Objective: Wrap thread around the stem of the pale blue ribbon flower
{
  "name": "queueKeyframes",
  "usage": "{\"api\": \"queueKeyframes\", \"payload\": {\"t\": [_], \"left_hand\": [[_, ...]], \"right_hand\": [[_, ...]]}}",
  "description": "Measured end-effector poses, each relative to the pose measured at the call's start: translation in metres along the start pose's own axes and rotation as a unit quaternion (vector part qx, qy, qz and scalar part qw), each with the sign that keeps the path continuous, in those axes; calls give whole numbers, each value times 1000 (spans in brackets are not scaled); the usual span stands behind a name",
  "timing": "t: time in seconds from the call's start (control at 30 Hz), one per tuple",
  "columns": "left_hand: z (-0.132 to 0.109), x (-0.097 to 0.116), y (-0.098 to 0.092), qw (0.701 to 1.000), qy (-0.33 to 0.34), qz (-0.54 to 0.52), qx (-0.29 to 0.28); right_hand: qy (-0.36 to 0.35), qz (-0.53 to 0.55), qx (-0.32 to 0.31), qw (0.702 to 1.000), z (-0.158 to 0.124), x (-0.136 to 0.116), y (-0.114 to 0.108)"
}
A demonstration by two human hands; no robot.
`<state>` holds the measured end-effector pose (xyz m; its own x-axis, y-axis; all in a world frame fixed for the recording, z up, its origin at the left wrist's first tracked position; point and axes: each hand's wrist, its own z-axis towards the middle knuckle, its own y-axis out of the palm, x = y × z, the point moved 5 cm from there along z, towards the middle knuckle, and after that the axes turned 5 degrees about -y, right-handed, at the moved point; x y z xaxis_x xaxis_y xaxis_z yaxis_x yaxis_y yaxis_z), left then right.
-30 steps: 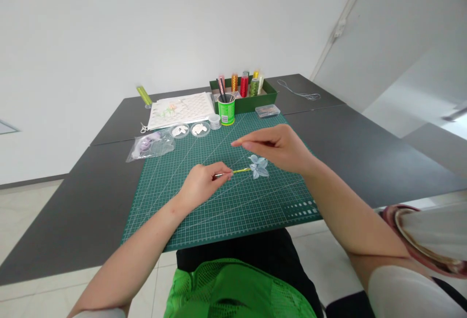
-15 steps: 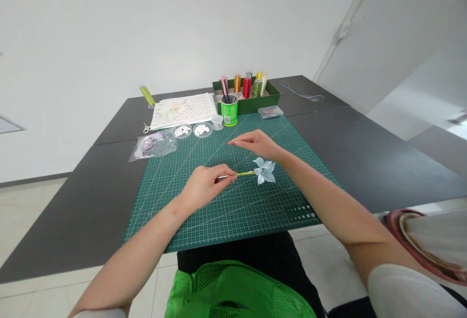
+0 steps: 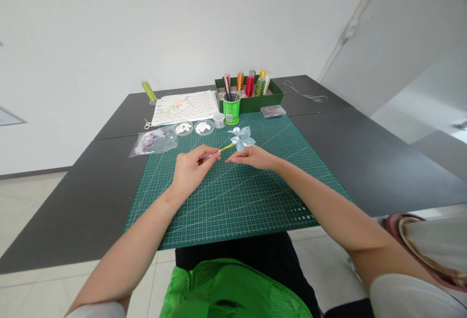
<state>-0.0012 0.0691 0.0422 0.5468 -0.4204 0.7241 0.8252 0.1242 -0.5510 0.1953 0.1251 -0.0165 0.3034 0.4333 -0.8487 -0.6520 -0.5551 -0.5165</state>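
Note:
A pale blue artificial flower [image 3: 242, 138] with pointed petals tilts up to the right above the mat. Its thin stem, yellow-green near the bloom, is pinched between the thumb and fingers of my left hand [image 3: 190, 166]. My right hand [image 3: 254, 157] is just below the petals, on the near side of the flower. Its thumb and fingertips are pressed together close to the stem. Whatever they grip, if anything, is too fine to make out. A green gridded cutting mat [image 3: 226, 206] lies under both hands.
Behind the hands stand a green can of tools [image 3: 231, 111], a dark green box [image 3: 273, 99] of thread spools and a clear case [image 3: 273, 111]. To the left are dishes of white pieces [image 3: 203, 127], a plastic bag [image 3: 155, 142], patterned sheets [image 3: 197, 106] and scissors [image 3: 147, 124].
My left hand has moved the flower up and left, away from me, tilting the bloom upward. My right hand has come down from above the stem to the near side of the petals.

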Motion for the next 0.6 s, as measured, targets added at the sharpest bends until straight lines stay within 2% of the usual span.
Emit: {"api": "queueKeyframes", "payload": {"t": [0.2, 0.6], "left_hand": [[7, -11, -7, 998, -15, 24, 56], [11, -18, -4, 998, -36, 16, 43]], "right_hand": [[-9, 9, -58, 998, -3, -12, 2], [-20, 42, -176, 983, -16, -38, 3]]}}
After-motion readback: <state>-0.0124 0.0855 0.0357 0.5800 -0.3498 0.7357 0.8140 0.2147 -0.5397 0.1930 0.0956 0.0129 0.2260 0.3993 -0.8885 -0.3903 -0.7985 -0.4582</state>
